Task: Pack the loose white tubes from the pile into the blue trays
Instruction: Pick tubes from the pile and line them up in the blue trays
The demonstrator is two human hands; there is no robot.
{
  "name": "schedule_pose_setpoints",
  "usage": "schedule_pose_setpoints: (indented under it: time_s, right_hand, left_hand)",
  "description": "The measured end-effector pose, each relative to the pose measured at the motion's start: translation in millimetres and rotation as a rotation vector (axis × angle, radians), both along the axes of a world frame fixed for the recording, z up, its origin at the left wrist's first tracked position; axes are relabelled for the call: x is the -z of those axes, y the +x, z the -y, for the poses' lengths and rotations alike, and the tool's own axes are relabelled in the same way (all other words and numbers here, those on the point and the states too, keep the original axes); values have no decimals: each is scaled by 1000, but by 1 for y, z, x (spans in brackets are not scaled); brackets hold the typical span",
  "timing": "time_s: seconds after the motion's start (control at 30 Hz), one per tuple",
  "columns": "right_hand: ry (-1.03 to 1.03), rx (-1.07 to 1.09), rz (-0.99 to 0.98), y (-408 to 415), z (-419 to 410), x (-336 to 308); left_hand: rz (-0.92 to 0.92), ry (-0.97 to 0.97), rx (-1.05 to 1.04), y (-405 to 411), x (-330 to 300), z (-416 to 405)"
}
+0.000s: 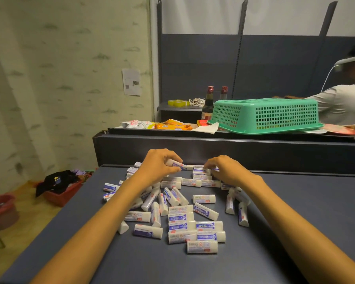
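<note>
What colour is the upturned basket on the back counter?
Green, a perforated plastic basket; the head view shows it.

One head view looks forward and down, close over the table (295,212). Its far edge runs across mid-frame, shelving (254,68) beyond.

1. Loose white tubes (180,214) crowd the dark table (295,212) from centre toward 12 o'clock.
2. Bare tabletop lies at 3, 6 and 7 o'clock.
3. A raised dark ledge (234,148) walls 12 o'clock, apparently just behind the tubes.
</note>
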State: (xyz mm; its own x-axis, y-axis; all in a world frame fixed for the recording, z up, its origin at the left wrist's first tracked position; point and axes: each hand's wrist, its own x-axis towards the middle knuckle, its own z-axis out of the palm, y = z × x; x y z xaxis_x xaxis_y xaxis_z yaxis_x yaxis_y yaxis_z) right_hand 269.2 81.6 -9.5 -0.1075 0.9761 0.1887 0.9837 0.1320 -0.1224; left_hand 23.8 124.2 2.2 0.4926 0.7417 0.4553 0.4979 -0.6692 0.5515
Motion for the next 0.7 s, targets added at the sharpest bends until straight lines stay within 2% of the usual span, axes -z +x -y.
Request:
schedule_pose_setpoints:
  time_s: [0.17, 0.5, 0.6, 0.7]
  right_hand:
    - [24, 0, 33, -1, -6, 1]
    - [34, 7, 50, 0, -8, 6]
    - [44, 22, -65, 4, -7, 7]
    - [74, 31, -361, 4, -3, 3]
  left_hand:
    - [-33, 110, 12, -3, 5, -4]
    - [-77, 97, 43, -6, 9, -6]
    - [-100, 122, 47, -5, 10, -4]
    - [-96, 128, 53, -5, 9, -5]
